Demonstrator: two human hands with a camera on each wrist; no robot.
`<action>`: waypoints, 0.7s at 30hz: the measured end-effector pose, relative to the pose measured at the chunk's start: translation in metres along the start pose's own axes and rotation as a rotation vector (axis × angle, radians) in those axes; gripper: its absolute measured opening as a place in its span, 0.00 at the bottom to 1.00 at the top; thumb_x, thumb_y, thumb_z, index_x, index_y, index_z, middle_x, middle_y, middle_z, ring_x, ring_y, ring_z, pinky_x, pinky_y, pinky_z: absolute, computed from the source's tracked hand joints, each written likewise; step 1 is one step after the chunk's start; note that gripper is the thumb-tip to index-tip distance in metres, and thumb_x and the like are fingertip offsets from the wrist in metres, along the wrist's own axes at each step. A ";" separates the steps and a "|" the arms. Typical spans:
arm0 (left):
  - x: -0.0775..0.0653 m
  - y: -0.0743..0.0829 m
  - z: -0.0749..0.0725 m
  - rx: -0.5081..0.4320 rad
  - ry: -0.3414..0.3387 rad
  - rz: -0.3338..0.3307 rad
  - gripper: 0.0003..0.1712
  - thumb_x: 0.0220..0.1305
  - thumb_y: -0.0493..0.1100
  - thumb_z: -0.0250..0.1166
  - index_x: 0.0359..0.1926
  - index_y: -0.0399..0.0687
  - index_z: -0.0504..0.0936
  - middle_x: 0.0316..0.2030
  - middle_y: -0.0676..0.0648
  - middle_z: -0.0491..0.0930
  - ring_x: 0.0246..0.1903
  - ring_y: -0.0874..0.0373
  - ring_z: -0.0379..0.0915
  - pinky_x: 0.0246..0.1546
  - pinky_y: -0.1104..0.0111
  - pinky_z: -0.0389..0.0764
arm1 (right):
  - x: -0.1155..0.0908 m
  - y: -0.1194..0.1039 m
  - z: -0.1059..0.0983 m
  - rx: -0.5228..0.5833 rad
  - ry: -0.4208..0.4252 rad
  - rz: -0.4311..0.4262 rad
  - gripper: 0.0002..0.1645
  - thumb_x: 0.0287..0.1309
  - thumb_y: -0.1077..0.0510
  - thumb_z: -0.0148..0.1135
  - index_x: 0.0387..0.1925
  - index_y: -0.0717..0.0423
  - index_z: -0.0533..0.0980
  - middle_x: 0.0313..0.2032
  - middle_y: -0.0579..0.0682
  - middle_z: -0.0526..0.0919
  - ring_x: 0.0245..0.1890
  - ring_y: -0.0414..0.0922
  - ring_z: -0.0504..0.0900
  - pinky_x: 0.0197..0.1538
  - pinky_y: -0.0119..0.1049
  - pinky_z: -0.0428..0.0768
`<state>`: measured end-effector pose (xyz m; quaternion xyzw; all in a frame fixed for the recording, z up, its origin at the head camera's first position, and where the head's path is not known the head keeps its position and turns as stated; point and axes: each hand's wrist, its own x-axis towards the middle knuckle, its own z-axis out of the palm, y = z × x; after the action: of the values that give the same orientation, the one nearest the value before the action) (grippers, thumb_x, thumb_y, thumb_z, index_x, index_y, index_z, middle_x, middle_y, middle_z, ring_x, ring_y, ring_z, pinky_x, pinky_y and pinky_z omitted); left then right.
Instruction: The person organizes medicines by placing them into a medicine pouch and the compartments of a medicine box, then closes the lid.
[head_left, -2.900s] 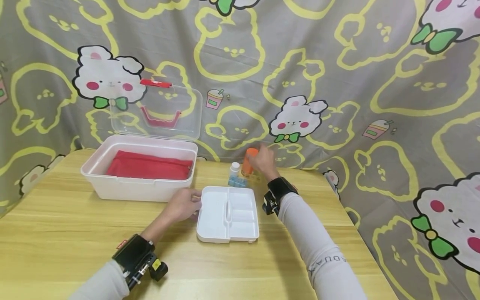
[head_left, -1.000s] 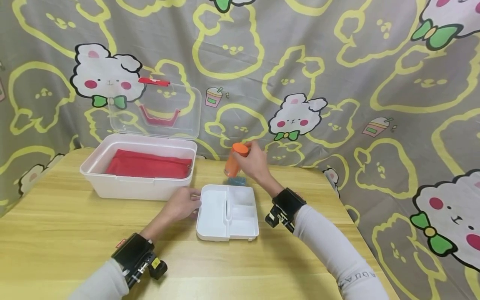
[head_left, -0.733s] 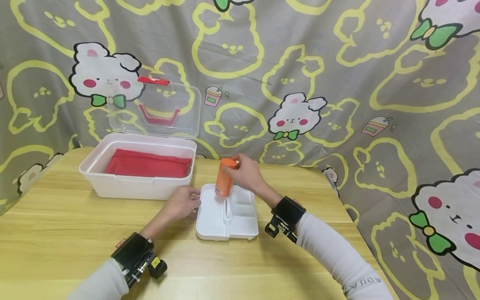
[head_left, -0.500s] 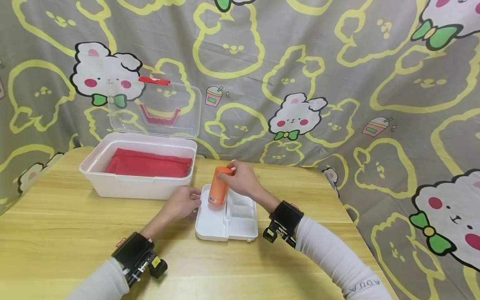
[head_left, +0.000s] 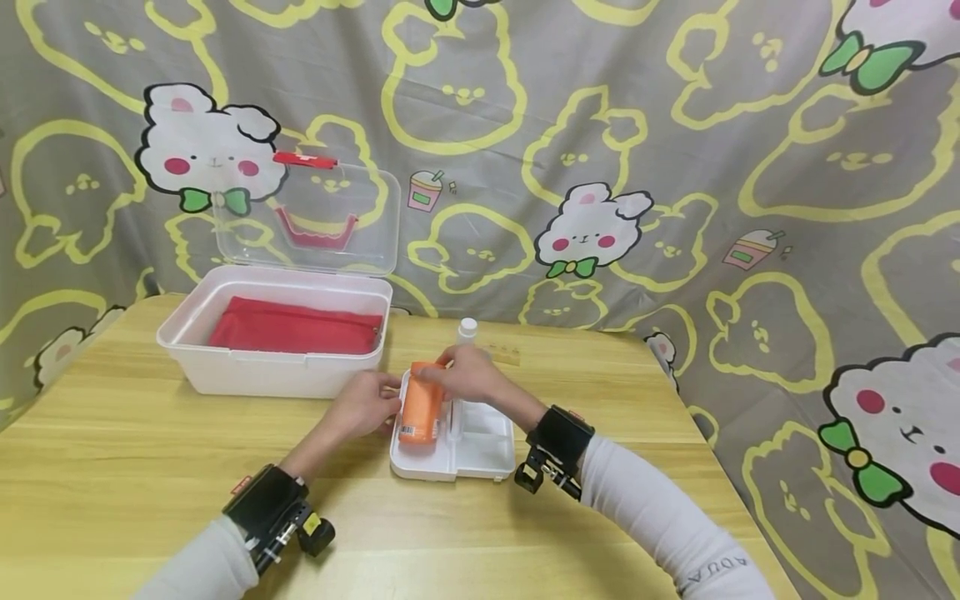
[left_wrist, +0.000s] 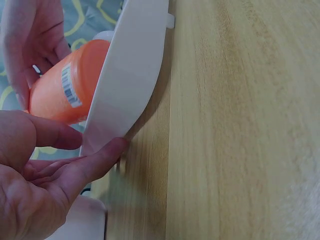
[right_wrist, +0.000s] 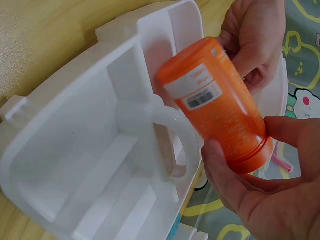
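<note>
The orange bottle (head_left: 422, 410) is in the left section of the white tray (head_left: 480, 454), tilted. Its long axis runs from the cap, raised toward the tray's far edge, down to the base, which points at the tray's near edge. Whether the base touches the tray floor is hidden.

The right hand (head_left: 474, 375), above the tray's far side, grips the bottle by its cap end, thumb and fingers curled round it. The left hand (head_left: 363, 406), at the tray's left edge, pinches its wall, the fingers bent and nearly together.

Just right of the bottle, the tray's looped handle (right_wrist: 185, 131) stands up from the divider, with smaller compartments beyond it. Behind the tray is a white-capped bottle (head_left: 467, 327), partly covered by the right hand. Left of the tray and farther back, a white box (head_left: 262, 375) holds a red pouch (head_left: 296, 327), its clear lid (head_left: 375, 217) raised. Everything rests on a wood-grain counter (head_left: 420, 542).

The orange bottle is a smooth cylinder with a matching cap, fine print along its side, and a pale label with a barcode near the base.
</note>
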<state>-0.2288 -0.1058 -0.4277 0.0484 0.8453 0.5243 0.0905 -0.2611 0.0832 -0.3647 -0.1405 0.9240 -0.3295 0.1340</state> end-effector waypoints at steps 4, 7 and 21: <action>-0.001 -0.001 0.000 0.014 0.008 0.002 0.23 0.65 0.30 0.59 0.60 0.23 0.75 0.49 0.28 0.84 0.36 0.49 0.88 0.28 0.63 0.89 | 0.002 0.001 0.005 -0.002 -0.021 -0.005 0.31 0.63 0.40 0.66 0.46 0.66 0.81 0.29 0.53 0.85 0.25 0.48 0.84 0.26 0.28 0.76; -0.001 0.000 0.000 0.027 0.009 0.004 0.22 0.66 0.30 0.60 0.59 0.24 0.76 0.50 0.28 0.83 0.36 0.50 0.88 0.28 0.63 0.89 | 0.003 0.002 0.008 -0.048 -0.027 -0.007 0.31 0.64 0.39 0.64 0.47 0.64 0.81 0.36 0.55 0.86 0.30 0.45 0.82 0.29 0.28 0.75; -0.002 0.000 0.001 0.019 0.012 -0.013 0.23 0.65 0.29 0.59 0.60 0.24 0.76 0.51 0.28 0.83 0.39 0.47 0.87 0.30 0.62 0.89 | 0.004 0.001 0.013 -0.120 -0.061 0.011 0.21 0.64 0.46 0.65 0.43 0.61 0.82 0.37 0.53 0.85 0.33 0.44 0.79 0.34 0.31 0.75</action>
<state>-0.2268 -0.1054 -0.4275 0.0408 0.8511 0.5159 0.0885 -0.2601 0.0751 -0.3759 -0.1532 0.9383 -0.2684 0.1554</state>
